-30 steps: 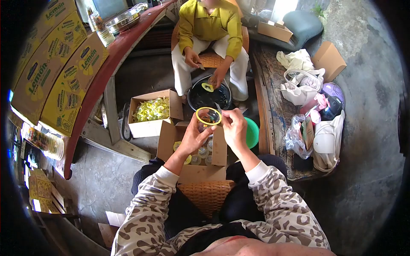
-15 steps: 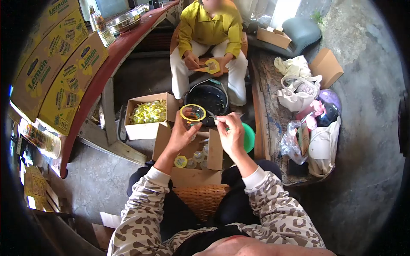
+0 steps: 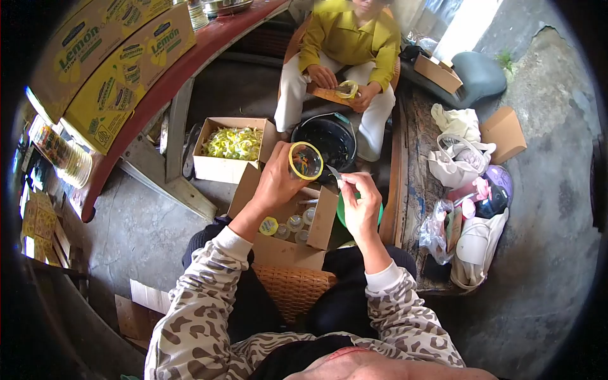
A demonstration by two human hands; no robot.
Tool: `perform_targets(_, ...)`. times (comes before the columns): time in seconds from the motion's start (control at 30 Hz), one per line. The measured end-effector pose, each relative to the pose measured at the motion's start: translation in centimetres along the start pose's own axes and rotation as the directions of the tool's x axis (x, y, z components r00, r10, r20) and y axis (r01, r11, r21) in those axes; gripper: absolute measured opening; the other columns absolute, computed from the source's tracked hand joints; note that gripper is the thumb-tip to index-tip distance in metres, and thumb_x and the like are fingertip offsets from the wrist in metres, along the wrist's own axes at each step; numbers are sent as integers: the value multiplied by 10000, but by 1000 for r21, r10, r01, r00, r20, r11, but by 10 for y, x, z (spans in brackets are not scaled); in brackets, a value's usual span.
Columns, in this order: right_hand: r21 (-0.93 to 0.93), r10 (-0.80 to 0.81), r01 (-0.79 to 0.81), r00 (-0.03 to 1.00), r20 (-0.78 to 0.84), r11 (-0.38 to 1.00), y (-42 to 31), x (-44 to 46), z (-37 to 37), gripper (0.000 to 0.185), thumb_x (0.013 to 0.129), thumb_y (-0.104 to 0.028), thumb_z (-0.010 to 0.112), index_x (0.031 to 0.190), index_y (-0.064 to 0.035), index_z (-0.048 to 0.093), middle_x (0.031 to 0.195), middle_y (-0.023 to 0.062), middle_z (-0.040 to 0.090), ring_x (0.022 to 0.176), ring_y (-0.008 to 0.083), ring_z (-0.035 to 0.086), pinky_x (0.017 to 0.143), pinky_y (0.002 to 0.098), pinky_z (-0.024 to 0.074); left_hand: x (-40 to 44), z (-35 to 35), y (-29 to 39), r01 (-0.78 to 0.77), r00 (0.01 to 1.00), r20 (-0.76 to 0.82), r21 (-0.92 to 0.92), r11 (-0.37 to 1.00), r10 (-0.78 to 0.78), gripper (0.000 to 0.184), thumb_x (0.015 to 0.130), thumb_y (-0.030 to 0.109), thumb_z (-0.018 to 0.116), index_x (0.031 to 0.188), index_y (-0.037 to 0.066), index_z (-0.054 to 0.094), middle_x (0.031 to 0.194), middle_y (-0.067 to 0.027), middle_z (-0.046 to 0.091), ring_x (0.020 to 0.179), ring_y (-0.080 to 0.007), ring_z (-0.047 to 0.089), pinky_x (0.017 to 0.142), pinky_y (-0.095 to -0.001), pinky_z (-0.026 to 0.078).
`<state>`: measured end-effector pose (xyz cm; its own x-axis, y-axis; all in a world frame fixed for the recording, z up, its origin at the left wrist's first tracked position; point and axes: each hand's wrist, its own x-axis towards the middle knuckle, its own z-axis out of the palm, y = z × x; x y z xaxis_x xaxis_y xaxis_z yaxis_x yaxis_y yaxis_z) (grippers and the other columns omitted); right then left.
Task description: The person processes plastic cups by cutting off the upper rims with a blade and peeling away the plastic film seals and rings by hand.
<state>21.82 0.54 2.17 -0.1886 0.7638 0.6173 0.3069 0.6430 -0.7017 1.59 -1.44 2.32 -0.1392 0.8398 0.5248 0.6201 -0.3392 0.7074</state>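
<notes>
My left hand (image 3: 276, 178) is wrapped round a clear plastic cup (image 3: 306, 162) with a yellow rim, its mouth tilted toward me. Dark and orange patches show through it; I cannot tell whether they are print or contents. Just right of the rim, my right hand (image 3: 361, 201) pinches a small metal blade (image 3: 334, 171), its tip close to the cup but apparently apart from it. Below both hands stands an open cardboard box (image 3: 288, 252) with several clear cups (image 3: 295, 221) inside and one yellow-lidded cup (image 3: 268, 226).
Opposite me sits a person (image 3: 354, 38) in a yellow-green shirt, holding another yellow-rimmed cup (image 3: 347, 89). Between us are a black bucket (image 3: 349, 130), a box of yellow strips (image 3: 232, 143) and a green basin (image 3: 342, 218). Bags (image 3: 472, 240) lie on the right-hand bench; lemon-drink cartons (image 3: 136, 79) stand left.
The view has shifted. My left hand has tipped the cup's mouth more toward me, and the blade has swung clearer of it. The person opposite has turned their cup and drawn one hand away.
</notes>
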Motion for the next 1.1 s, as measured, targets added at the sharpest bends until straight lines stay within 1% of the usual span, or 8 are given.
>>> perform_targets(0.1,0,-26,26,999,27,1000,-12,-3,-1,160,846,89,665,985,9,666,927,124,660,783,232,667,687,319,541,0,-5,7,-11,1000,-5,98,995,12,507,726,138,825,1141,18,560,1094,-171,548,1016,-402,596,835,-445,521)
perform_targets(0.27,51,-12,8,997,73,999,-20,-7,1,168,852,92,665,998,8,664,925,110,657,762,203,662,667,296,534,-5,-4,11,50,998,34,84,995,-53,577,714,168,844,1163,14,517,1071,-205,596,975,-399,619,769,-455,531)
perform_targets(0.57,107,-24,13,994,107,994,-28,-13,6,150,859,69,684,991,5,654,912,106,655,745,187,666,653,300,536,-11,8,7,36,998,-55,115,993,-30,568,751,34,743,1231,-21,446,1092,-236,571,1058,-430,562,905,-481,466)
perform_targets(0.7,22,159,-160,987,31,987,-5,-10,3,126,865,21,711,979,2,660,832,92,652,705,150,644,635,266,507,-13,11,6,24,999,-33,76,997,-21,588,752,16,721,1255,-28,420,1097,-239,546,1053,-436,546,911,-485,456)
perform_targets(0.77,89,208,-206,978,-19,974,11,-8,-2,101,879,12,705,970,10,662,834,79,653,689,141,638,635,264,508,-11,10,7,33,998,-48,51,998,-31,586,750,11,716,1255,-27,420,1091,-234,544,1042,-435,544,912,-486,453)
perform_targets(0.97,66,170,-170,985,0,983,-2,-5,-4,130,867,43,701,984,5,661,844,86,646,696,135,649,635,260,513,-11,10,-1,-54,997,-45,68,996,57,603,742,29,728,1258,-23,419,1094,-224,528,1041,-433,522,939,-490,430)
perform_targets(1.07,32,58,-58,998,13,998,-8,-7,1,165,832,89,702,969,5,663,879,88,633,708,151,655,629,271,525,-10,11,-3,-60,996,-64,103,993,67,591,744,89,772,1218,-15,435,1058,-221,549,1014,-429,552,892,-484,457)
perform_targets(1.1,31,57,-57,998,12,998,-8,-7,2,165,832,89,702,969,5,663,879,88,633,708,151,655,629,271,525,-10,10,0,24,999,-47,64,998,-21,592,748,120,794,1198,-11,431,1054,-228,567,1001,-428,577,864,-484,474)
